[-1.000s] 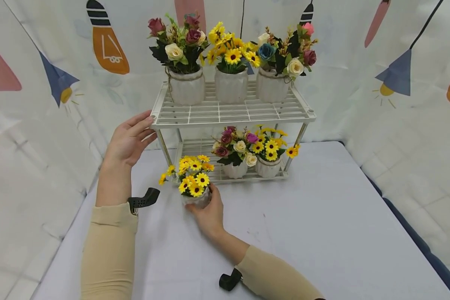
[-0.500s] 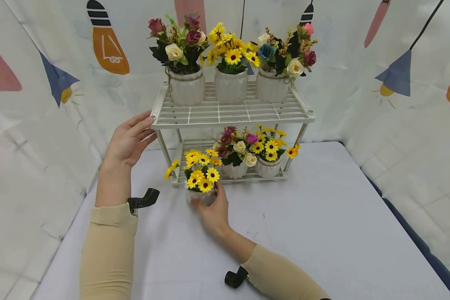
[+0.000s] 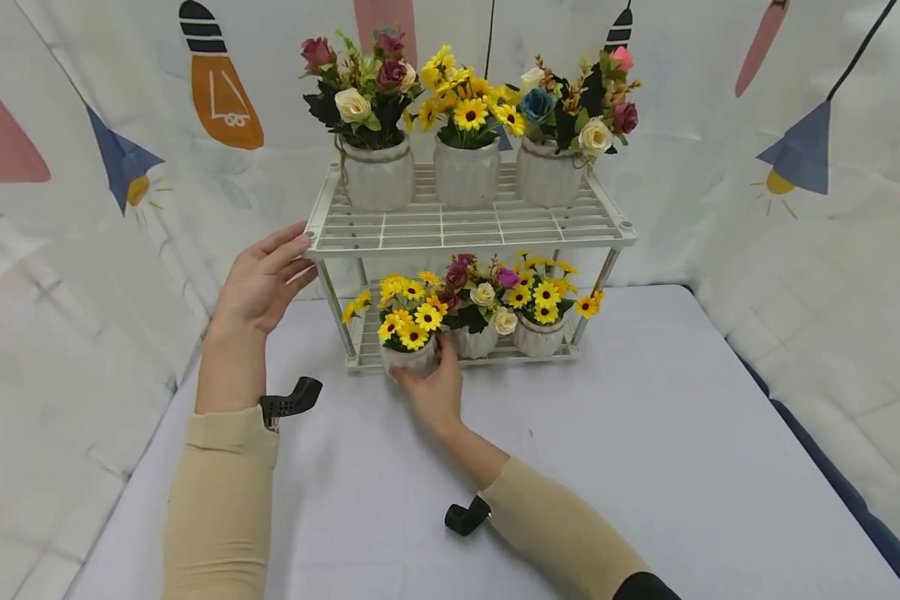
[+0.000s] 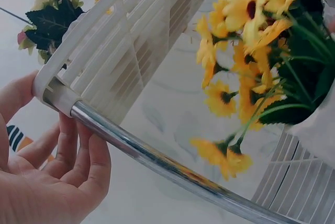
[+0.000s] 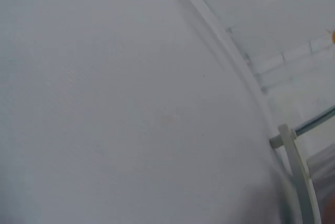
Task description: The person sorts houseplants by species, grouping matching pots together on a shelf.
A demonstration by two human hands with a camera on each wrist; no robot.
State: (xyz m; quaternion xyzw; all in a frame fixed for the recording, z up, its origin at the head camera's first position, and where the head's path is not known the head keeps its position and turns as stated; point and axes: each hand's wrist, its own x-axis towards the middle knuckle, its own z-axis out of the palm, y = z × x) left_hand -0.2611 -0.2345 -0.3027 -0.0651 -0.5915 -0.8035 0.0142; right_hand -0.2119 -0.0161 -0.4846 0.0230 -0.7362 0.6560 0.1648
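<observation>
A white two-tier wire shelf rack (image 3: 465, 243) with metal posts stands at the back of the table. My left hand (image 3: 258, 279) grips its upper front left corner; in the left wrist view, thumb and fingers meet around the white corner piece (image 4: 60, 96) above the post. My right hand (image 3: 437, 390) holds a white pot (image 3: 407, 361) of yellow daisies (image 3: 412, 317) by its lower right side. That pot is upright at the lower tier's front left; whether its base touches the tier cannot be told. The right hand is almost wholly outside the right wrist view.
Beside the held pot, the lower tier (image 3: 521, 359) bears a pot of mixed roses (image 3: 474, 340) and another daisy pot (image 3: 540, 339). Three potted bouquets stand on the top tier, a daisy pot (image 3: 467, 175) in the middle. A patterned curtain (image 3: 705, 167) hangs behind the white-covered table (image 3: 630, 433).
My right hand has carried the daisy pot from in front of the rack back and slightly right, over the lower tier. The left hand keeps its place on the corner.
</observation>
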